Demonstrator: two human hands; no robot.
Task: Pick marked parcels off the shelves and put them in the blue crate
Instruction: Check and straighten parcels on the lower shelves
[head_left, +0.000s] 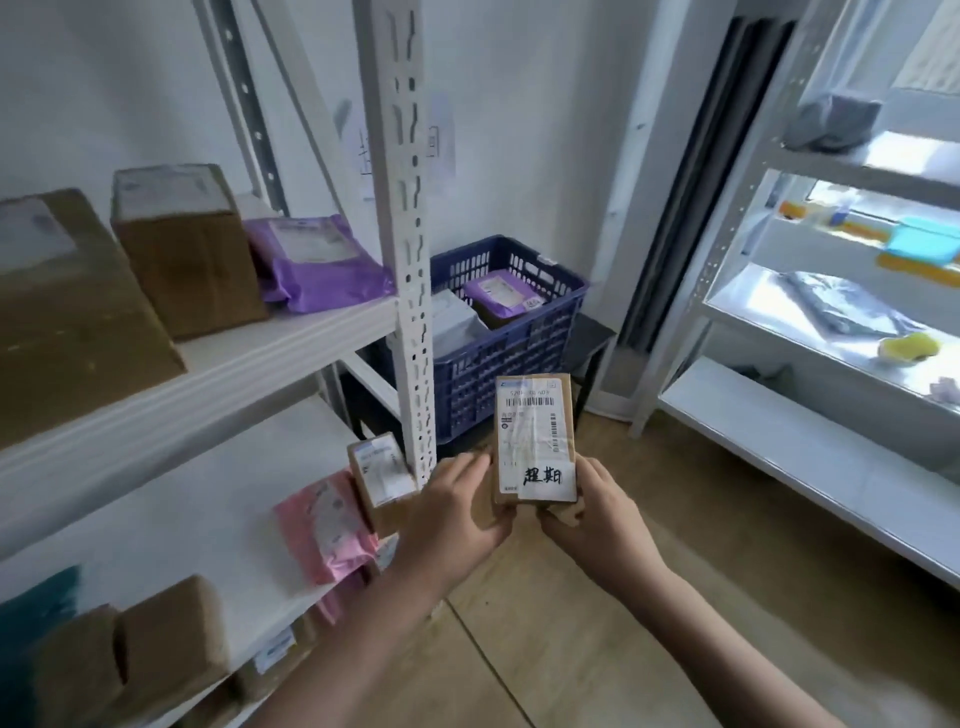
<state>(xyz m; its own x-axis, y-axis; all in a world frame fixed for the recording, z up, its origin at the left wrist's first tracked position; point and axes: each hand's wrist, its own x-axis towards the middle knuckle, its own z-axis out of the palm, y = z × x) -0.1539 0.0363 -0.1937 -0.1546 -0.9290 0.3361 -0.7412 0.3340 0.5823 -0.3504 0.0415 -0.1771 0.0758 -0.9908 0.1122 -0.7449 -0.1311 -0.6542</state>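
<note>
White shelving lines both walls. Both hands, left (457, 512) and right (592, 512), pinch the marked box (535, 441) by its lower end, short of the crate (511, 338). It looks light and stiff; side edges suit gripping.

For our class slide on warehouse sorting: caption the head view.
Both hands, left and right, hold a handwritten-marked cardboard parcel before the blue crate.

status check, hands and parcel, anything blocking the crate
Both hands, left hand and right hand, grip the marked parcel. Blue crate ahead, already holding parcels. Shelf post stands left of the path, crate mouth open.
</note>
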